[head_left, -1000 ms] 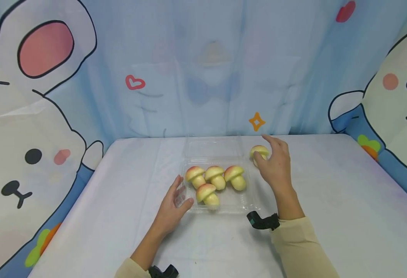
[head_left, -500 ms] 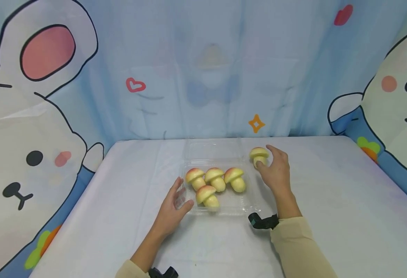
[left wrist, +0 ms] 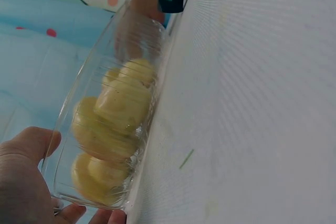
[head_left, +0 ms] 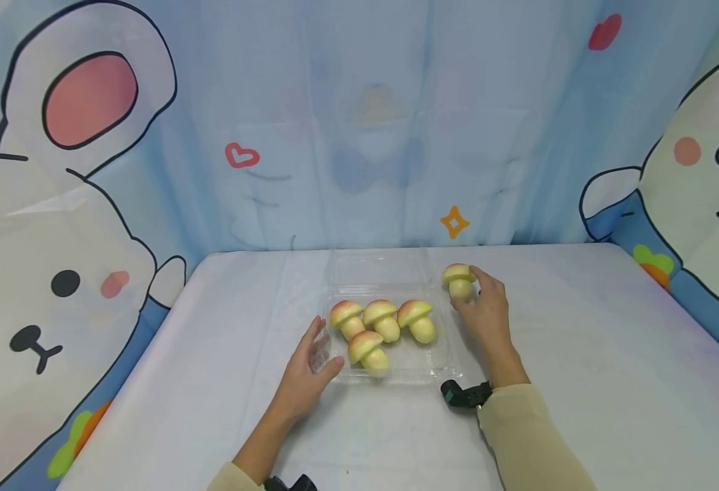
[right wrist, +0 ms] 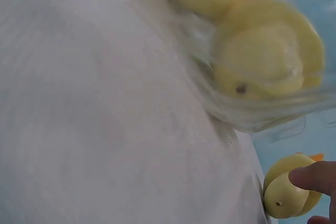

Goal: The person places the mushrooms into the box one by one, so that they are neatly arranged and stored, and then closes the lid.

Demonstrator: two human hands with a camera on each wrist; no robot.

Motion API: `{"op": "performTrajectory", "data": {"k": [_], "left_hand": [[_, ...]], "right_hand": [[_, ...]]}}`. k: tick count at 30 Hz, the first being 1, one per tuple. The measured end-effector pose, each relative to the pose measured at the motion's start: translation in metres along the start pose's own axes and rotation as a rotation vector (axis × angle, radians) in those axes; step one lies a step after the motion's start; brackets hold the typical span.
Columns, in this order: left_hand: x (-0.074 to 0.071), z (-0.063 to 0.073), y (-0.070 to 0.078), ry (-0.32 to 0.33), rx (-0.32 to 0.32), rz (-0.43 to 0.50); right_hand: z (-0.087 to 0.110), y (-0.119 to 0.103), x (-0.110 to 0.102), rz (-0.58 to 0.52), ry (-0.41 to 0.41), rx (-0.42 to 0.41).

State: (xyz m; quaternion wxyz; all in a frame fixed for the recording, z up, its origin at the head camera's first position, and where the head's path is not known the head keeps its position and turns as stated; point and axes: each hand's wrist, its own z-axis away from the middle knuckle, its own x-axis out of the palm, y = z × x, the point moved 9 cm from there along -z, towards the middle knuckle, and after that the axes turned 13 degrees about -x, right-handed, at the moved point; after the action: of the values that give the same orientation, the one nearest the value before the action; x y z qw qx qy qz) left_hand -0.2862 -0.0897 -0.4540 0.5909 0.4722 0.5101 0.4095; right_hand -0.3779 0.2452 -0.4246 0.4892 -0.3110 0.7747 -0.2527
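A clear plastic clamshell box lies with its lid folded back; several yellow toy mushrooms with reddish caps, such as this toy mushroom, are inside. My left hand holds the box by its front left corner; in the left wrist view the thumb lies at the rim and fingertips show under the end wall. Another toy mushroom stands upright on the table, right of the lid. My right hand grips it from the right, thumb at the stem, finger at the cap.
A white cloth covers the table. Behind it hangs a blue curtain printed with cartoon animals. Black wrist cameras, like the right wrist's camera, stick out from both wrists.
My right hand has come down, its fingers moving from above and behind the single toy mushroom to its right side. My left hand and the box stay put; the head view has shifted slightly.
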Motion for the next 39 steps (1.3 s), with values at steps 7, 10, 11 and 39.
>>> {"op": "performTrajectory", "data": {"k": [7, 10, 11, 39], "left_hand": [[0.0, -0.001, 0.0, 0.001, 0.008, -0.003], [0.0, -0.002, 0.0, 0.006, 0.014, -0.001], [0.0, -0.003, -0.001, 0.008, 0.012, 0.004], [-0.001, -0.004, -0.002, 0.001, 0.01, 0.003]], "right_hand": [[-0.002, 0.003, 0.004, 0.01, 0.014, -0.031], [-0.003, 0.004, 0.003, 0.021, 0.033, -0.048], [-0.004, 0.004, 0.002, 0.024, 0.038, -0.051], [-0.004, 0.016, 0.003, -0.096, 0.077, 0.054]]}}
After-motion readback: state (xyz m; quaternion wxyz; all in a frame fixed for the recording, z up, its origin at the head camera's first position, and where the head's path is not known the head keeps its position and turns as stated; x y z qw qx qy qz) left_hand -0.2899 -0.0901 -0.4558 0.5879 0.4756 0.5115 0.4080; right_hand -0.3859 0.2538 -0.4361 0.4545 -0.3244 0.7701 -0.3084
